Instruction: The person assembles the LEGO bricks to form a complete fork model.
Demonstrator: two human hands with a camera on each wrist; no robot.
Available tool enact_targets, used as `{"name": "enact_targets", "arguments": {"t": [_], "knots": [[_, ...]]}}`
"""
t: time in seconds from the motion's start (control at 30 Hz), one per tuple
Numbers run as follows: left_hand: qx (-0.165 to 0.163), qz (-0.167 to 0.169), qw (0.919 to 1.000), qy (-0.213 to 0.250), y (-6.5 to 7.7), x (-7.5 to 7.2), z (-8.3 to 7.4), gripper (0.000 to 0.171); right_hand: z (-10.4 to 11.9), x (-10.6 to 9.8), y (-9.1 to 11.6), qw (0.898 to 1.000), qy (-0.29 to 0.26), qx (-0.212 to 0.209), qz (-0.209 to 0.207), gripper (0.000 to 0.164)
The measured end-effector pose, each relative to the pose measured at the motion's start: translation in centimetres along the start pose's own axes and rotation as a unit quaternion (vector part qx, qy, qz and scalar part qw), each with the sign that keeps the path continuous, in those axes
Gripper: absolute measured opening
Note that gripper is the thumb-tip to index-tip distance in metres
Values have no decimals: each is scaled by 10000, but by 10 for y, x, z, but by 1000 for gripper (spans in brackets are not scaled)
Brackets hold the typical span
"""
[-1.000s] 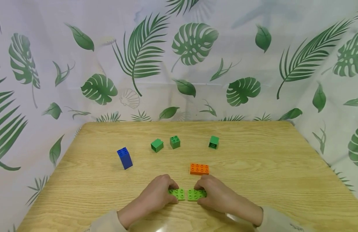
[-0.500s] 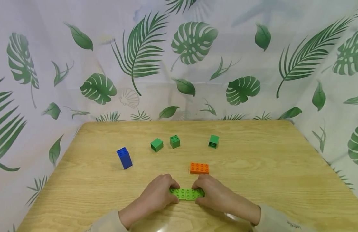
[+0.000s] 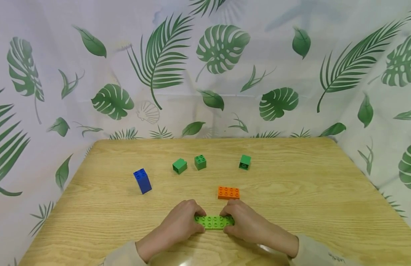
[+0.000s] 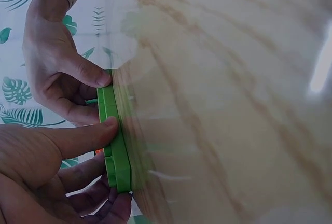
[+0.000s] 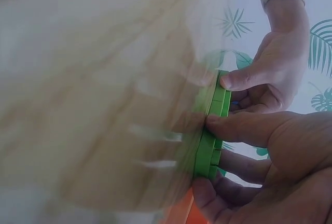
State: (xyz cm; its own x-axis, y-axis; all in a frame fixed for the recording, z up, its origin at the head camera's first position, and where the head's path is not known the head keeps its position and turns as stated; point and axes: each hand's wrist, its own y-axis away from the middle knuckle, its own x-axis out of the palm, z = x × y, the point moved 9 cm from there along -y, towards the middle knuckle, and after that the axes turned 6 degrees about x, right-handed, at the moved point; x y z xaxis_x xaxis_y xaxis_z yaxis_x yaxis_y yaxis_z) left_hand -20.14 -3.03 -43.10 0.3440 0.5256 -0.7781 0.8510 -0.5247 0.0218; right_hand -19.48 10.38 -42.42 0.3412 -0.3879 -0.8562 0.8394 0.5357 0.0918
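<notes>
Two lime-green toy bricks with studs on top lie end to end on the table, their short ends together. My left hand (image 3: 180, 222) pinches the left lime-green brick (image 3: 207, 222) between thumb and fingers. On the other side, my right hand (image 3: 247, 221) grips the right lime-green brick (image 3: 218, 222) the same way. The left wrist view shows the left thumb on the near long side of the left brick (image 4: 121, 169). In the right wrist view, the right brick (image 5: 206, 149) has the right thumb on its near side. The hands cover the bricks' outer ends.
An orange brick (image 3: 228, 192) lies just beyond the right hand. Farther left stands a tall blue brick (image 3: 143, 181). Toward the back are three green bricks: one tipped (image 3: 180, 166), one upright (image 3: 200, 162), and one farther right (image 3: 245, 162). A leaf-printed cloth (image 3: 179, 122) hangs behind the table.
The two lime-green bricks were slightly apart a second ago; the right hand slid its brick left, and the left hand shifted slightly right, until the ends met. Since half a second ago both hands have stayed nearly still.
</notes>
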Motion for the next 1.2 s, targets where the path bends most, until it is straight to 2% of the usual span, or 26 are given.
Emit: {"name": "enact_targets", "arguments": {"t": [0.33, 0.57, 0.73, 1.2], "knots": [[-56, -23, 10000, 30, -1, -1, 0, 33, 0, 0, -2, 10000, -2, 51, 14, 28], [31, 78, 9999, -118, -1, 1, -4, 31, 0, -1, 0, 10000, -13, 35, -9, 28], [61, 6, 9999, -147, 1, 0, -2, 32, 0, 0, 1, 10000, -53, 41, 16, 30], [78, -118, 9997, 219, 1, 0, 7, 34, -2, -1, 1, 9998, -164, 86, 63, 33]]}}
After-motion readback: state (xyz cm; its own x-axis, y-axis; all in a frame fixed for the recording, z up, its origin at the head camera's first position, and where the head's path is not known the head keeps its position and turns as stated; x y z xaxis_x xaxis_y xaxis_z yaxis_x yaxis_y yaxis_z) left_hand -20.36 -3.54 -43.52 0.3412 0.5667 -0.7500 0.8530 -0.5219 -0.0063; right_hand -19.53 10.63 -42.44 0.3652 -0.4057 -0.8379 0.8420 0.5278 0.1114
